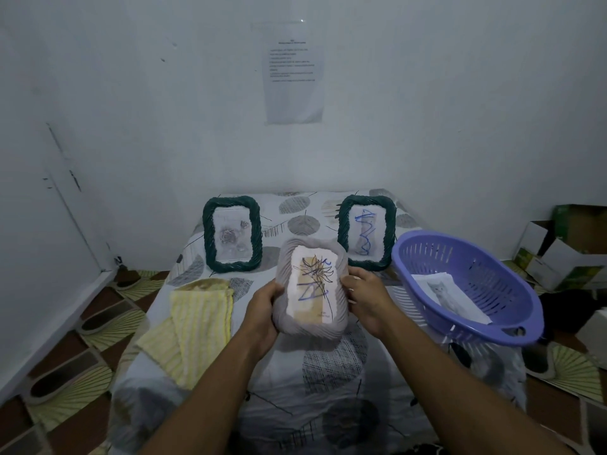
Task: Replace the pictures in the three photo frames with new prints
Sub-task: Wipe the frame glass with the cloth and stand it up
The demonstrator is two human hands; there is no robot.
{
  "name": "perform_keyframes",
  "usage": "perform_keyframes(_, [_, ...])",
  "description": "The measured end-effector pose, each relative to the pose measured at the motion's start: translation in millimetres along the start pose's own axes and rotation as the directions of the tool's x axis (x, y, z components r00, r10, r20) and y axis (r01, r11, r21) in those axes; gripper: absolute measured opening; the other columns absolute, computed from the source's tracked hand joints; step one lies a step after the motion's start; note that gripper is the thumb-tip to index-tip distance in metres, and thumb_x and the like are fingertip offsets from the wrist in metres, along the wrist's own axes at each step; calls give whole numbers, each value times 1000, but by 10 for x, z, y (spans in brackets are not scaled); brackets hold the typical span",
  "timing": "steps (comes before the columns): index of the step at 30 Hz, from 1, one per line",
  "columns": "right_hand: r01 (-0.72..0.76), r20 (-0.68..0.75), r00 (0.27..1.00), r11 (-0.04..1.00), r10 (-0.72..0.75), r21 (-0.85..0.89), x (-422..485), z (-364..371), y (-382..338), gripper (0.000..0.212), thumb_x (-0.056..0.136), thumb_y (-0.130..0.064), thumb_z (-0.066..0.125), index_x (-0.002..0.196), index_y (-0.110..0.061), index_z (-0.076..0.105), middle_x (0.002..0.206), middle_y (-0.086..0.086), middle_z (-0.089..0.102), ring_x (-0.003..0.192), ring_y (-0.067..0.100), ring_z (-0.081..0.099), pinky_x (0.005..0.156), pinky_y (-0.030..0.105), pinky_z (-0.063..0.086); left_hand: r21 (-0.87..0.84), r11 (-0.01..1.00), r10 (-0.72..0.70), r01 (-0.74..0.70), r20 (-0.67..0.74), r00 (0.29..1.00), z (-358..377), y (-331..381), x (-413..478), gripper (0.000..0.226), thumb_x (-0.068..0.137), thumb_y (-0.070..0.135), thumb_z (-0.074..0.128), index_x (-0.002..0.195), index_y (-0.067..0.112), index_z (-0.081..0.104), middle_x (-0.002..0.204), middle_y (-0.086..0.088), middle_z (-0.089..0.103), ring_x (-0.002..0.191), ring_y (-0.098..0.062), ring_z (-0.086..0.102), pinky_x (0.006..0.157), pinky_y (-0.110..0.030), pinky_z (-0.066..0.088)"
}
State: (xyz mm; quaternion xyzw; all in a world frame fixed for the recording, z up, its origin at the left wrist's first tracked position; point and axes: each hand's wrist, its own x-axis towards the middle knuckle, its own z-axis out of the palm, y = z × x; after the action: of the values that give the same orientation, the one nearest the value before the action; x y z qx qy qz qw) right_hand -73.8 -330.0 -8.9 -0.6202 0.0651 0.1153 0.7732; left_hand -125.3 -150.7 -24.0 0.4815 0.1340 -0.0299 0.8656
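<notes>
I hold a grey woven photo frame [310, 328] upright above the middle of the table, its picture a line-drawn flower with blue pen marks. My left hand [262, 307] grips its left edge and my right hand [364, 297] grips its right edge. Behind it stand two dark green woven frames: the left frame [232, 203] shows a pale rose picture, the right frame [368, 201] shows a picture scribbled over in blue. A cat print [451, 298] lies inside the purple basket [512, 333] on the right.
A yellow striped cloth [197, 320] lies on the table's left side. The table wears a leaf-patterned cover [305, 389] and stands against a white wall with a taped paper sheet [294, 72]. Cardboard boxes [565, 247] sit on the floor at the right.
</notes>
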Motion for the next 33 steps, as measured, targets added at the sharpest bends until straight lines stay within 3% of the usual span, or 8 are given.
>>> perform_keyframes(4, [19, -4, 1000, 1000, -19, -19, 17, 26, 0, 22, 95, -3, 51, 111, -11, 63, 97, 7, 71, 79, 23, 64, 61, 31, 50, 397, 907, 175, -139, -56, 983, -226, 105, 23, 18, 92, 16, 50, 92, 6, 65, 94, -15, 68, 78, -21, 62, 70, -31, 47])
perform_keyframes(8, [35, -7, 999, 999, -35, -39, 39, 50, 48, 24, 94, -2, 52, 116, -9, 60, 103, 12, 70, 83, 26, 65, 59, 30, 49, 953, 228, 583, -197, 28, 812, -732, 317, 20, 24, 90, 19, 58, 110, 9, 67, 110, -6, 66, 101, -22, 60, 85, -28, 45])
perform_keyframes(11, [44, 5, 999, 998, -44, -42, 44, 94, 99, 26, 94, -1, 52, 118, -6, 60, 106, 13, 70, 89, 28, 66, 63, 30, 51, 989, -148, 563, -17, 99, 821, -1125, 379, 39, 40, 91, 29, 55, 120, 3, 61, 130, -16, 57, 123, -32, 49, 100, -37, 39])
perform_keyframes(15, [39, 8, 999, 998, -38, -45, 42, 131, 148, 27, 94, -3, 52, 119, -9, 60, 110, 14, 70, 95, 31, 66, 64, 32, 51, 940, -320, 481, 116, 56, 875, -1371, 254, 64, 46, 98, 35, 42, 131, 3, 51, 150, -17, 37, 137, -31, 34, 110, -39, 30])
perform_keyframes(21, [57, 8, 998, 995, -56, -78, 37, 125, 152, 23, 93, -3, 53, 112, -11, 63, 100, 7, 73, 83, 23, 69, 59, 30, 53, 990, -136, 656, -38, 119, 746, -1359, 235, 49, 31, 97, 23, 46, 107, 4, 69, 125, -18, 62, 119, -35, 54, 97, -43, 41])
perform_keyframes(24, [64, 17, 998, 995, -63, -82, 38, 144, 143, 24, 93, -3, 53, 114, -10, 62, 102, 8, 72, 84, 23, 68, 62, 31, 53, 962, -256, 537, 96, 59, 842, -1372, 187, 60, 58, 95, 52, 38, 133, 10, 52, 147, -11, 44, 137, -27, 37, 112, -43, 27])
perform_keyframes(28, [77, 34, 997, 992, -74, -99, 11, 148, 138, 24, 94, -3, 53, 114, -11, 63, 100, 8, 72, 83, 25, 67, 65, 33, 53, 927, -364, 532, 94, 124, 838, -1344, 170, 70, 38, 98, 26, 39, 128, 10, 56, 145, -9, 46, 133, -25, 40, 110, -41, 30])
perform_keyframes(33, [80, 26, 997, 991, -78, -105, -9, 94, 143, 22, 93, -3, 53, 107, -13, 65, 90, 5, 73, 75, 21, 66, 60, 31, 52, 988, 138, 705, -69, -49, 708, -1137, 227, -62, 32, 99, 27, 45, 122, 12, 63, 115, -11, 68, 104, -31, 59, 85, -37, 47])
